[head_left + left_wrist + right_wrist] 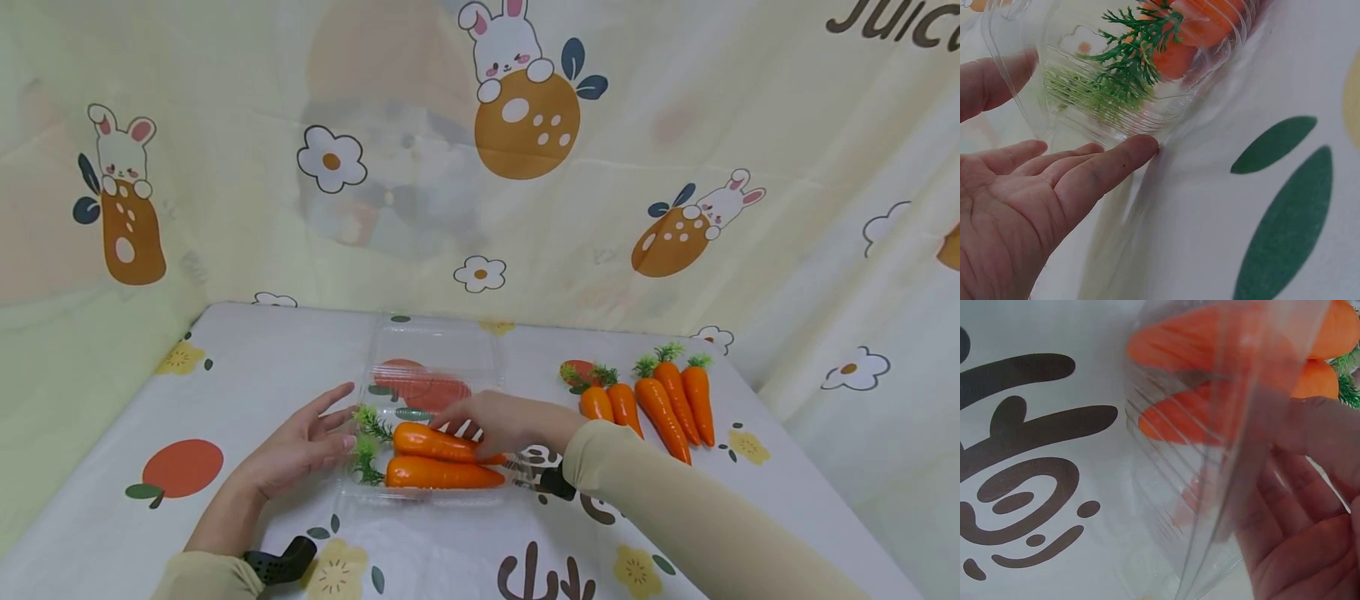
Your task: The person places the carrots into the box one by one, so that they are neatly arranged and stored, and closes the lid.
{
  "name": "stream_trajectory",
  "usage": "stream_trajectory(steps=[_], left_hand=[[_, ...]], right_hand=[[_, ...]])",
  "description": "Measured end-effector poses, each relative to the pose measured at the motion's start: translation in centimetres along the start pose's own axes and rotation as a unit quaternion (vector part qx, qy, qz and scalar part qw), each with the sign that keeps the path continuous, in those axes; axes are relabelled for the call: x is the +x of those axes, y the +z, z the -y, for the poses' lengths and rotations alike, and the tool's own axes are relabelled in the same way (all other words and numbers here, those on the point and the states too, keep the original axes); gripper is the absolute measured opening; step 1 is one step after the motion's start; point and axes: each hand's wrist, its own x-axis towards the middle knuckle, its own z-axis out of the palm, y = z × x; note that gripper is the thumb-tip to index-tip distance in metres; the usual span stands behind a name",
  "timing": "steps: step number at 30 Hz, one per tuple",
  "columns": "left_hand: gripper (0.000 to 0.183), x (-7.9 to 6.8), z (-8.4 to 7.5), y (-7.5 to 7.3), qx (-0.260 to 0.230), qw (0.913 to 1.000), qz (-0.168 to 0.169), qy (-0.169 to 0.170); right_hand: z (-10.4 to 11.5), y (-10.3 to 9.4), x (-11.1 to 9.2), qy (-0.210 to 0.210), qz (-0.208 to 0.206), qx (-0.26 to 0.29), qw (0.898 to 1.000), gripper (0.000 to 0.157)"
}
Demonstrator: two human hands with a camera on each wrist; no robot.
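Observation:
A clear plastic clamshell box [420, 496] lies with its lid [435, 337] folded back, away from me. Inside are two orange carrots with green tops pointing left: a near carrot [442, 472] and a far carrot [423, 442] beside it. My right hand [495, 421] reaches into the box from the right and holds the far carrot, thumb against it; its fingertips are partly hidden. At the box's left end, my left hand [303, 442] has its fingers extended. In the left wrist view, a fingertip [1144, 147] touches the ribbed plastic wall near the green tops [1129, 75].
To the right on the patterned tablecloth [285, 350] lie several more carrots [660, 412], green tops pointing away. The right forearm crosses just in front of some of them. A printed curtain [420, 233] hangs behind the table.

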Motion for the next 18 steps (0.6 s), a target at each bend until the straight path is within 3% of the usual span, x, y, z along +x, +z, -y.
stream_trajectory(steps=[12, 18], left_hand=[[0.09, 0.0, 0.0, -0.1, 0.007, 0.9999, -0.011, -0.011], [0.09, 0.0, 0.0, 0.0, 0.013, 0.9998, -0.01, -0.009]], right_hand=[[-0.3, -0.3, -0.9, 0.024, 0.001, 0.02, 0.999, 0.054], [-0.5, -1.0, -1.6, 0.001, -0.02, 0.009, 1.0, 0.052]])
